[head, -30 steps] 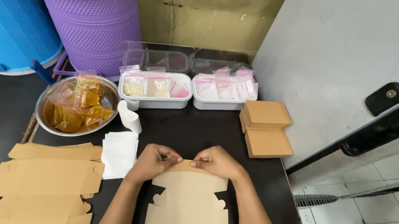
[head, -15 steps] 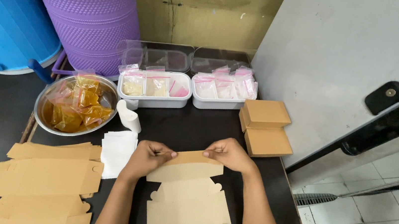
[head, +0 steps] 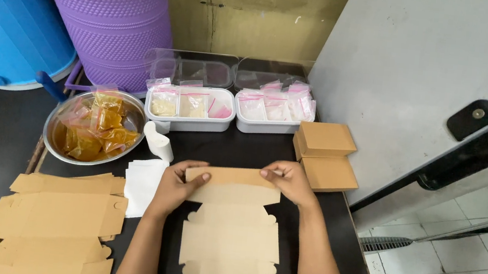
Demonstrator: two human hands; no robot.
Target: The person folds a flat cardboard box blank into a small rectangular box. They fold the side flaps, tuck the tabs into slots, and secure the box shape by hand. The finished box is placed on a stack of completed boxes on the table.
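A flat brown cardboard box blank [head: 230, 239] lies on the dark table [head: 338, 227] in front of me. Its far flap is folded up, and both hands pinch that flap. My left hand [head: 176, 185] grips the flap's left end, thumb on top. My right hand [head: 288, 180] grips its right end. Two folded brown boxes [head: 323, 153] sit just right of my right hand. A stack of flat box blanks [head: 57, 217] lies at my left.
A metal bowl of orange sauce packets [head: 93, 127] stands at back left. Two white trays [head: 189, 107] [head: 272, 106] of small zip bags sit behind, with clear lids beyond. White paper sheets [head: 144, 184] lie by my left hand. Purple [head: 107, 17] and blue [head: 9, 18] bins stand behind.
My hands have spread apart along the far flap, from near its middle toward its two ends, and the flap now stands folded up.
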